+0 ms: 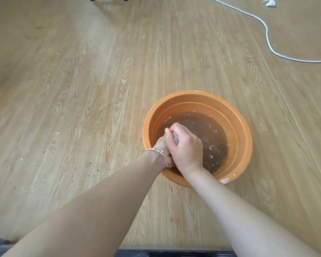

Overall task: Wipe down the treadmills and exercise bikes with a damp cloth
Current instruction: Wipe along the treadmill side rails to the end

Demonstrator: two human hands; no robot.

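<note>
Orange plastic basin (237, 115) stood on the wood-grain floor (82, 89), part-filled with murky brown water (211, 134) flecked with pale bits. Over the water, both hands were pressed together around a grey cloth (176, 139). The right hand (185, 147) lay on top with its fingers curled round the cloth, and the left hand (162, 143), a thin silver bracelet (156, 150) at its wrist, gripped it from below, largely hidden. Only a small fold of cloth showed between them. A white cable (267, 34) trailed across the floor well apart from the basin.
</note>
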